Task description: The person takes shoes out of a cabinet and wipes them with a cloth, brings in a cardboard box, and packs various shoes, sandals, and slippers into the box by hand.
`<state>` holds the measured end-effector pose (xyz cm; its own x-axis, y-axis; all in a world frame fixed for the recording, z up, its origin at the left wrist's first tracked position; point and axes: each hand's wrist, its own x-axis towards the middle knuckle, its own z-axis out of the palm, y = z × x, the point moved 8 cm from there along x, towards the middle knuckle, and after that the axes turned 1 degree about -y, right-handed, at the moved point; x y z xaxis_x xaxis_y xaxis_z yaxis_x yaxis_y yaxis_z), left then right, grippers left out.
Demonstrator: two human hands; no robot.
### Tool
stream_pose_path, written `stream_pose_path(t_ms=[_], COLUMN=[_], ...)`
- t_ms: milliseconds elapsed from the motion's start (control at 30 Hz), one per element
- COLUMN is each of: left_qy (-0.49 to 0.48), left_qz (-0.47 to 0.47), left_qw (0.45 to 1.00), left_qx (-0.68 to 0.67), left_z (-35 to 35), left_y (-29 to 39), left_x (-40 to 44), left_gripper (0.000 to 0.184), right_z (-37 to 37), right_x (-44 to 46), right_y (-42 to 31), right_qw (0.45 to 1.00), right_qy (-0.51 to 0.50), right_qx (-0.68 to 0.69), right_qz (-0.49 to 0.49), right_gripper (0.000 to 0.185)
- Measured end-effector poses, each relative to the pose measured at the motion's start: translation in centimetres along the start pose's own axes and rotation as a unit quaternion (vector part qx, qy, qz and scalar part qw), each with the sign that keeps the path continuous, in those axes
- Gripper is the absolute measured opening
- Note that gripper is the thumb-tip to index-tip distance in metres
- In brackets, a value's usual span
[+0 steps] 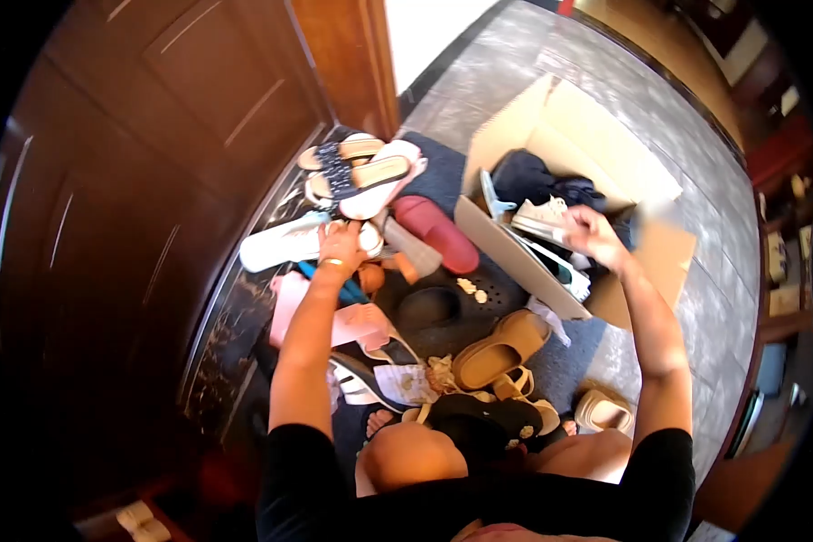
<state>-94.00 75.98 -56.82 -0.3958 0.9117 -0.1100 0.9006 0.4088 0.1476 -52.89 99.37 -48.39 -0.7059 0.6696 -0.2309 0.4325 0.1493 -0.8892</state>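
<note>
My left hand [341, 244] is closed over a white slipper [275, 247] lying on the pile at the left. Above it rest sandals with dark woven straps [361, 178], and a red slide [438, 235] lies to the right. My right hand [596, 237] pinches a pale beige sneaker [542, 218] just inside the open cardboard box [506, 262]. Beneath the sneaker, other shoes [556, 271] and a dark bundle [524, 178] fill the box. The fingertips of both hands are partly hidden.
Heaped shoes lie between my knees and the box, among them a black clog [429, 307], tan clogs [506, 348] and a pink item [357, 325]. A beige pair [603, 412] sits by my right knee. A brown door [154, 181] borders the left, shelves [781, 271] the right.
</note>
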Motion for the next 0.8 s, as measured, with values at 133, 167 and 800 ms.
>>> stream_pose_path(t_ms=[133, 167, 800], left_qy=[0.093, 0.096, -0.074], left_qz=[0.123, 0.112, 0.173], left_qw=[0.986, 0.986, 0.512], left_qx=[-0.066, -0.073, -0.838], left_z=[-2.2, -3.4, -20.5], left_y=[0.3, 0.0, 24.6], left_x=[-2.5, -2.9, 1.2], left_gripper=[0.046, 0.046, 0.049], right_z=[-4.8, -5.6, 3.8], right_x=[1.2, 1.0, -1.6], right_y=[-3.2, -4.1, 3.8], right_qw=[0.978, 0.955, 0.905], right_qy=[0.127, 0.178, -0.011], right_qx=[0.166, 0.236, -0.422], right_qz=[0.001, -0.033, 0.051], right_gripper=[0.031, 0.032, 0.048])
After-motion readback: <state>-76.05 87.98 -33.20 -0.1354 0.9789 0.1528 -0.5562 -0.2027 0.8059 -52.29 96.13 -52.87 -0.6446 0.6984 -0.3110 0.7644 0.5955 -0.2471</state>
